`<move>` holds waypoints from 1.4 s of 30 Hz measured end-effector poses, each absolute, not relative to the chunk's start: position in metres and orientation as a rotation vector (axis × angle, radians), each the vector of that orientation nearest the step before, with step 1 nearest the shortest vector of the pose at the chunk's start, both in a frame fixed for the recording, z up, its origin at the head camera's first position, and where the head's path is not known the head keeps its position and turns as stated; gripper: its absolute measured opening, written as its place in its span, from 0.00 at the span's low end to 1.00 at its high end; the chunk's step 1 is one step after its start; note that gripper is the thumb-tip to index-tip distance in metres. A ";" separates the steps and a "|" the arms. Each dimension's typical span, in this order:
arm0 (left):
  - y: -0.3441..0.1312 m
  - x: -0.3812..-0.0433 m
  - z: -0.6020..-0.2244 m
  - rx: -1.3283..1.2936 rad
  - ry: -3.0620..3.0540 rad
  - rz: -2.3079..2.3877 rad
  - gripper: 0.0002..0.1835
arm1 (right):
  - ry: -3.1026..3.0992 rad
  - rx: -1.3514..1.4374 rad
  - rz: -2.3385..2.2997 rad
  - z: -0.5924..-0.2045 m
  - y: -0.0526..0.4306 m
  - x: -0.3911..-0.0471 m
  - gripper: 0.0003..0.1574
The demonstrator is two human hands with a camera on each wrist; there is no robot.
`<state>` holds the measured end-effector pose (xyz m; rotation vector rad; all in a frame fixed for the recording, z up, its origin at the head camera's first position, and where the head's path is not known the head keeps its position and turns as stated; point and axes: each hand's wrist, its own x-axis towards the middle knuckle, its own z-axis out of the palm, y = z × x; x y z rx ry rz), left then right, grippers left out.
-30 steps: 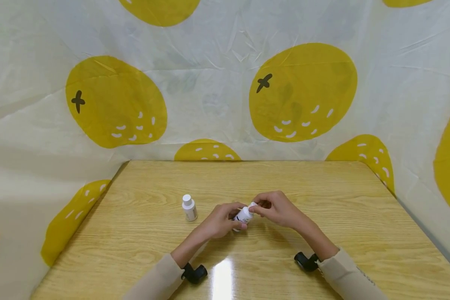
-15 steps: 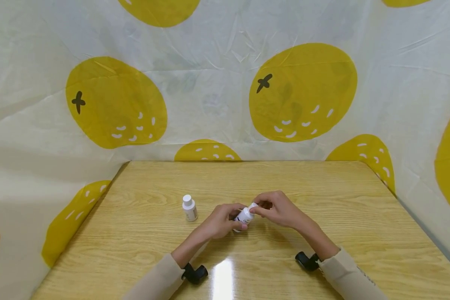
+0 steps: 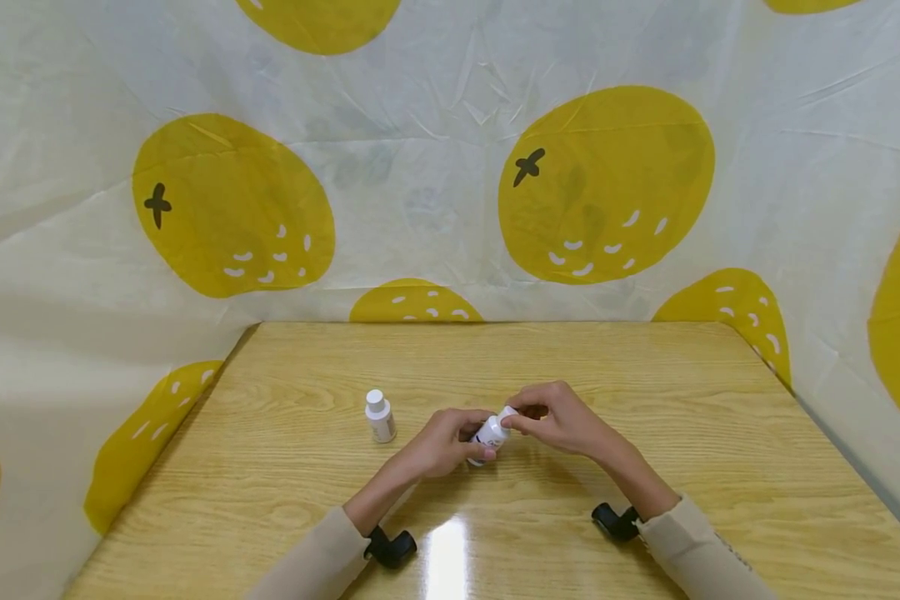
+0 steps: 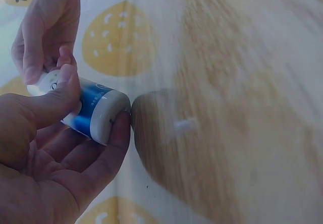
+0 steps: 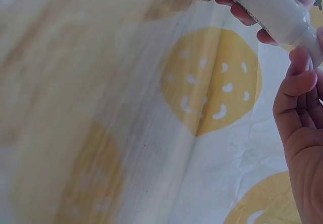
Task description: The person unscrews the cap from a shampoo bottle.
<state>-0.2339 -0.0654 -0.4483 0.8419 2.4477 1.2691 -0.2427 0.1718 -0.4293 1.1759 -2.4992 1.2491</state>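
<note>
My left hand (image 3: 444,442) grips a small white bottle (image 3: 486,437), tilted with its capped end up to the right. A blue band and printing show on the bottle (image 4: 92,101) in the left wrist view, where the thumb lies over its side and a fingertip reaches its base. At the other end, my right hand (image 3: 558,418) pinches the white cap (image 3: 507,415) between thumb and fingers. The right wrist view shows the bottle's shoulder (image 5: 298,32) right at the right fingertips, the cap mostly hidden by them. A second white bottle (image 3: 379,418), capped, stands upright left of the left hand.
Both hands are above a wood-grain table (image 3: 307,358). A white cloth (image 3: 420,200) printed with yellow fruit hangs behind and along the sides. Black wrist cameras (image 3: 390,547) sit by the beige sleeves (image 3: 311,554).
The right fingertips have shifted slightly at the cap, and a little more of it shows. Both hands and the standing bottle otherwise keep their places.
</note>
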 end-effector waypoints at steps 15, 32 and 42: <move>-0.065 -0.235 -0.449 0.848 2.399 1.308 0.21 | -2.522 1.171 1.363 -0.429 0.174 -0.242 0.04; -0.066 -0.233 -0.447 0.884 2.594 1.180 0.18 | -2.775 0.908 1.411 -0.423 0.167 -0.238 0.13; -0.066 -0.234 -0.448 0.936 2.558 1.150 0.18 | -2.569 1.180 1.188 -0.424 0.168 -0.240 0.07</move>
